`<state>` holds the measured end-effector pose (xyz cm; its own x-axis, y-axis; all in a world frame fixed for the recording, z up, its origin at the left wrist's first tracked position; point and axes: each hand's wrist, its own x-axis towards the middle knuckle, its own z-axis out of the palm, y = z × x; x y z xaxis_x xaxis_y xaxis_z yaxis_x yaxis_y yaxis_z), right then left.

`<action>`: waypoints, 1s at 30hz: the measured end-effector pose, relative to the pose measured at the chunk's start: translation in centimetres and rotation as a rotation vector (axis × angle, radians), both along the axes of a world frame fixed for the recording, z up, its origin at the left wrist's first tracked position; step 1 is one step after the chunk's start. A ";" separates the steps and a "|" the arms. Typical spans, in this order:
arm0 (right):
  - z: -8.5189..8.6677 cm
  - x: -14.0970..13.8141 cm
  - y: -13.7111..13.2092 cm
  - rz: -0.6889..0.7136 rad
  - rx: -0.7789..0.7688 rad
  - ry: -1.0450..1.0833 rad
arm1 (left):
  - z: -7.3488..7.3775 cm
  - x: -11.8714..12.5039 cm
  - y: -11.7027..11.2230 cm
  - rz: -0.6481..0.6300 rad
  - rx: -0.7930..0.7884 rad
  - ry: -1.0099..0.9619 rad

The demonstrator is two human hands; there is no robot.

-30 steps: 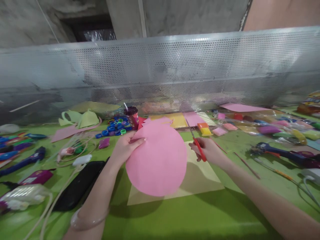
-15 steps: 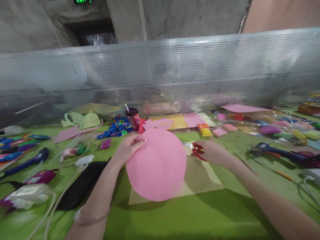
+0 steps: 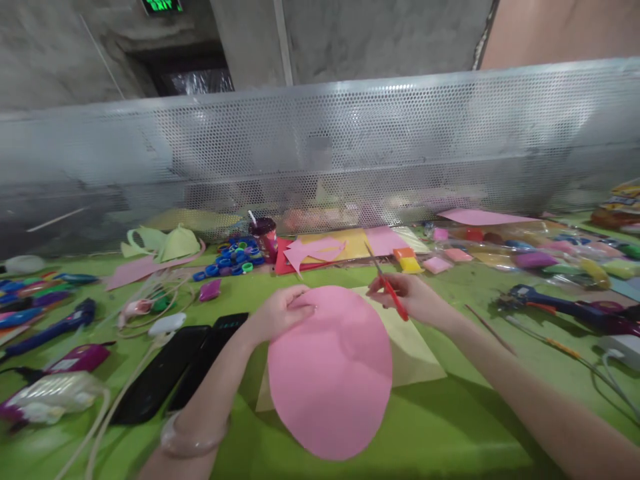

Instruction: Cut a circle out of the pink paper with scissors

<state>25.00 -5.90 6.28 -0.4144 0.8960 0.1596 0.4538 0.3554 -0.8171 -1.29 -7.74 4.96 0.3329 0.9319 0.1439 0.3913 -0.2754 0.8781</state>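
A pink paper disc (image 3: 333,380) is pinched at its upper left edge by my left hand (image 3: 283,312), thumb on top. The disc is held above a pale yellow sheet (image 3: 417,357) lying on the green table, covering much of it. Red-handled scissors (image 3: 393,293) are in my right hand (image 3: 413,299), just beyond the disc's upper right edge. Their blades point up and away from me, apart from the paper. Some fingers of the right hand are hidden behind the handles.
Two black phones (image 3: 160,373) lie left of my left forearm. A dark cup with a straw (image 3: 264,237), blue rings (image 3: 233,257) and coloured paper (image 3: 345,245) sit at the back, before a perforated metal screen (image 3: 320,153). A glue gun (image 3: 560,303) with cables lies at right.
The pink disc has come down and toward me, slightly right, with my left hand. The scissors have turned from pointing left at the disc to pointing upward, away from its edge.
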 end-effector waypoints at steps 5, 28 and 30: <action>-0.9 -1.3 -0.8 0.080 -0.020 -0.011 | -0.6 1.1 -0.3 -0.054 -0.025 -0.008; -1.9 -1.4 -0.1 -0.268 -0.096 0.323 | -1.5 -1.5 2.2 0.603 0.295 -0.342; -2.1 -1.5 -0.1 -0.290 -0.110 0.293 | -1.4 -1.5 2.0 0.612 0.295 -0.355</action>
